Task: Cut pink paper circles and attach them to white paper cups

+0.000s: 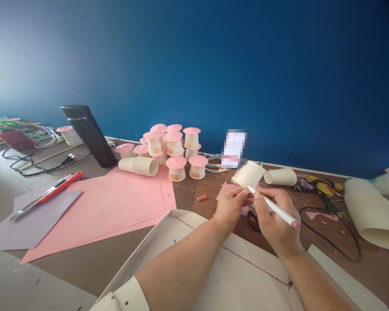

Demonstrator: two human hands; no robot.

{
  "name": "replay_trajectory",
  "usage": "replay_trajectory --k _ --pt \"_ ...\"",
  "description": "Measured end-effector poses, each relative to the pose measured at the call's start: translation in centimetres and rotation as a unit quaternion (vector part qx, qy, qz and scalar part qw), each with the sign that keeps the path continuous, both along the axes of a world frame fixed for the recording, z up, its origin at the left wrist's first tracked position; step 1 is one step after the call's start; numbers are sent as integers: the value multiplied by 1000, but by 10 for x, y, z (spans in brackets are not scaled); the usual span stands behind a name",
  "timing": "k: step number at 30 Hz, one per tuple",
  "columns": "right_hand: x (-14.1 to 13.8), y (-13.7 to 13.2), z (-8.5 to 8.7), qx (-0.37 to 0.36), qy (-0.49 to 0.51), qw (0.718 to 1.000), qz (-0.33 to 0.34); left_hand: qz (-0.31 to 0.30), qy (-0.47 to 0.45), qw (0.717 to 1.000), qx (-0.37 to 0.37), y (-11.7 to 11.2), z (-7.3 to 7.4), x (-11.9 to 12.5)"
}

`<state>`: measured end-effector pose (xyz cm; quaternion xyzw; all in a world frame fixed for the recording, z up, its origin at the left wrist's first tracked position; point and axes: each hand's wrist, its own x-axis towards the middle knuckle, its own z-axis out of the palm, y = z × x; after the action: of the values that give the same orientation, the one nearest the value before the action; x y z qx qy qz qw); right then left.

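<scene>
Above the brown table [188,198], the left hand [230,205] grips a tilted paper cup [249,173]; the right hand [272,216] pinches a white marker [274,207], its tip touching the cup; scissors [253,218] lie beneath.

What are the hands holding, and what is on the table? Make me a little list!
Left hand: holds a paper cup tipped on its side
Right hand: holds a pen, tip at the cup
Behind: small cups with pink tops, black flask
Left: pink paper, red knife
</scene>
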<state>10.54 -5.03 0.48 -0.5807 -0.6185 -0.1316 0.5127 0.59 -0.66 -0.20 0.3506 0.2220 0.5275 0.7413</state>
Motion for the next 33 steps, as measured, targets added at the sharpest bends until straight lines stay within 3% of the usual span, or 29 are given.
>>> replay_trajectory --k 7,18,25,29,33 --pt "1 0 1 -15 7 999 -28 17 44 999 11 -1 1 -2" --pt "2 0 -3 -14 11 1000 -6 49 95 993 42 -3 5 -4" --pt "1 -1 -2 -27 37 999 -6 10 31 999 -7 -3 2 -2" --pt "1 -1 -2 -36 52 998 -3 34 40 997 -56 0 -3 0" --pt "1 0 -4 -36 56 998 19 64 61 995 -45 3 -5 -1"
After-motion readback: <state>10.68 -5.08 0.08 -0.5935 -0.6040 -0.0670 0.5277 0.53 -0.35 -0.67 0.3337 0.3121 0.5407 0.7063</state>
